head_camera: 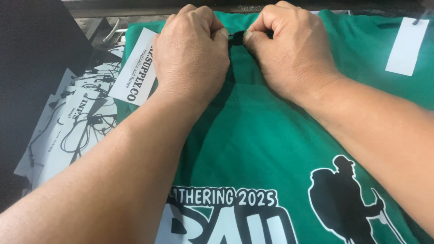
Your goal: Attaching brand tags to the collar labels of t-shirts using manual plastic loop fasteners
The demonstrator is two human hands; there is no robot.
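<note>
A green t-shirt (266, 135) with a white and black print and a black hiker figure lies flat in front of me. My left hand (192, 54) and my right hand (289, 49) are fisted side by side at the shirt's collar end. Between the thumbs and forefingers of both hands I pinch a small black cord loop (236, 36). A white paper hang tag (134, 68) lies on the shirt just left of my left hand; whether the cord joins it is hidden.
A pile of white hang tags with black strings (77, 122) lies to the left of the shirt. Another white tag (407, 45) rests on green cloth at the upper right. A dark surface (31, 54) fills the far left.
</note>
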